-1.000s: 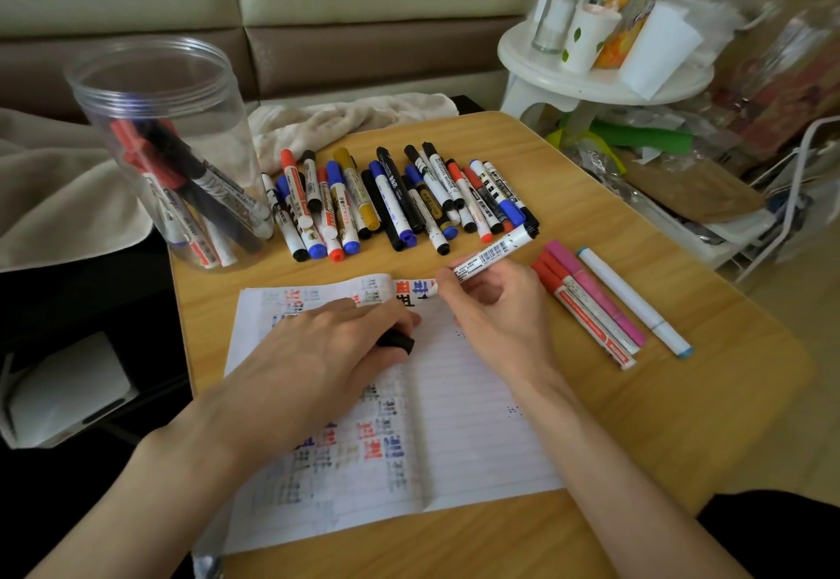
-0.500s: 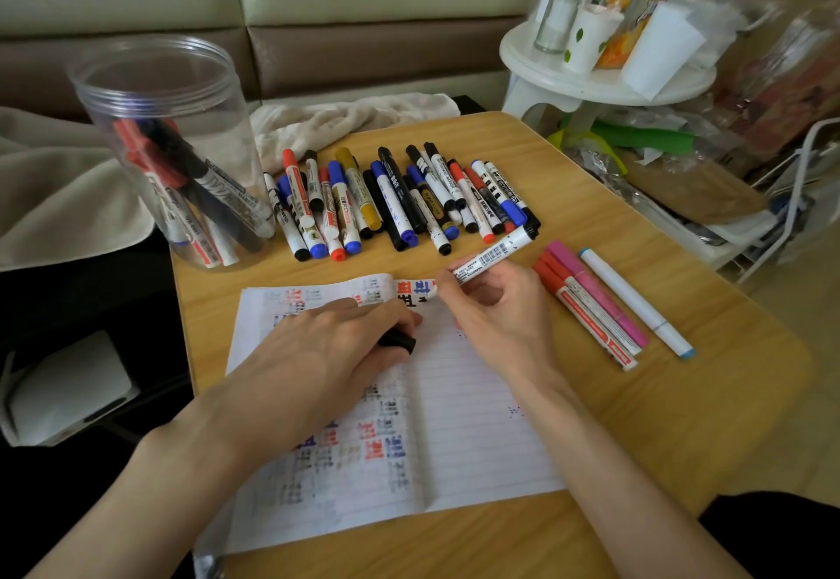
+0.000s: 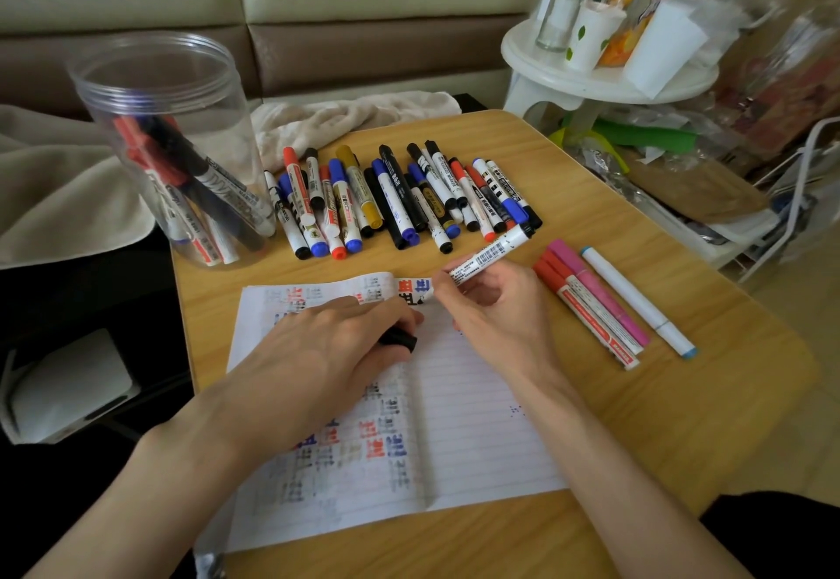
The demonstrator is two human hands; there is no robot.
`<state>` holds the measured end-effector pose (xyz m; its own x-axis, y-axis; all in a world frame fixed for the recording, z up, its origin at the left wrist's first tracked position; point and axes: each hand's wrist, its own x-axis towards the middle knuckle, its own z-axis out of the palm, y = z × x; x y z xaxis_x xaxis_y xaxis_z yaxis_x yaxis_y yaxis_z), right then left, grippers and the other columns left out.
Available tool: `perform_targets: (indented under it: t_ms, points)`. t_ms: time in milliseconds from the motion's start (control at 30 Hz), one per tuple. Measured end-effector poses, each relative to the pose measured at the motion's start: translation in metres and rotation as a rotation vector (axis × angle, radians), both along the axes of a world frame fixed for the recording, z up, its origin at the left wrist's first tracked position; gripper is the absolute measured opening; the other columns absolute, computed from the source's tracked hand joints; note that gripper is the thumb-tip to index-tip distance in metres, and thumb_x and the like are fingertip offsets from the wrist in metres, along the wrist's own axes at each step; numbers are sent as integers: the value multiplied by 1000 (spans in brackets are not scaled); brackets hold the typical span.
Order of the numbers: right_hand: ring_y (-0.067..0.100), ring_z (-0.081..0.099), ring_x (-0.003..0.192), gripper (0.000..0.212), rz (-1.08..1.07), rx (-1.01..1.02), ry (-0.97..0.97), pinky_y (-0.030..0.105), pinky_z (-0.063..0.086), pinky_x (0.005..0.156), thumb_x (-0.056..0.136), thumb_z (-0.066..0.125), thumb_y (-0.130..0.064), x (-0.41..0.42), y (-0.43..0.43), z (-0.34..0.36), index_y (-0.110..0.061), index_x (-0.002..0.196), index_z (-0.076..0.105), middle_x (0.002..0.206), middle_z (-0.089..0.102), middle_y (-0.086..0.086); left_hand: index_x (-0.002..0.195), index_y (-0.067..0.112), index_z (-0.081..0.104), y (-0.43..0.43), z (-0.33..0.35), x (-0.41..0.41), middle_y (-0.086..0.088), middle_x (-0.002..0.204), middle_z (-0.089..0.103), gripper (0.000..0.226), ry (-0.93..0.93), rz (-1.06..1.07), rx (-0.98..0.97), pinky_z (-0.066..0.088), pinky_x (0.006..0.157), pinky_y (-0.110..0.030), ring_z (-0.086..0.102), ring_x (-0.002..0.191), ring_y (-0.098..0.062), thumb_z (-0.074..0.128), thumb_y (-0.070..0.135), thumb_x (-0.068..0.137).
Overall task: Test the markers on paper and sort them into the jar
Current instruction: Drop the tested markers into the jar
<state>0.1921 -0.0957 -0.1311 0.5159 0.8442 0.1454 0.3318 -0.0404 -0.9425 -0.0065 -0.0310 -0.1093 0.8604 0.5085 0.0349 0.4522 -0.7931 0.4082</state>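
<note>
Marker (image 3: 493, 253), pinched in our right fingers (image 3: 450, 280), tests ink on the paper (image 3: 477, 396), which our left fingers (image 3: 386, 311) steady while gripping the black cap (image 3: 400, 338).

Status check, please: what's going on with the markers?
Right hand pinches white marker, tip on paper. Left hand holds black cap. Jar partly filled; marker pile beside it, nothing blocking.

The left hand (image 3: 327, 351) lies palm down, its fingers curled round a black cap (image 3: 400, 341). The right hand (image 3: 495, 310) pinches a white marker (image 3: 493, 254) between thumb and fingertips, wrist bent inward.
</note>
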Motion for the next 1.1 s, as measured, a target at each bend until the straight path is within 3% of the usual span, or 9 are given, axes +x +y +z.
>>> perform_targets:
  t_ms: [300,467,967,1100]
  points:
    - [11,67,64,8,-97,11,19,27,54,59,89,77,-14,3,-1,0,-15,82,75,74,76,-4,127,46,44,1,-1,1,31,137,53,47,4,-5,-16,53,87,-35,55,114,0,18,65,91]
    - [6,66,62,7,-63,23,37,24,53,60,91,77,-11,2,-1,1,-15,85,76,70,75,-9,126,45,45,1,-1,1,31,136,53,42,-5,-7,-19,53,87,-34,55,114,1,25,63,94]
    - [3,66,60,11,-14,16,13,20,50,58,92,78,-15,1,1,1,-23,85,76,71,75,-10,124,47,42,1,-2,1,29,135,55,44,-15,-13,-14,54,86,-34,55,113,2,18,66,92]
    - [5,66,61,9,-32,-18,6,20,49,57,90,79,-15,1,0,0,-17,81,78,70,76,-8,124,46,44,1,-2,1,30,136,55,44,-23,-10,-17,54,86,-34,56,114,1,20,65,92]
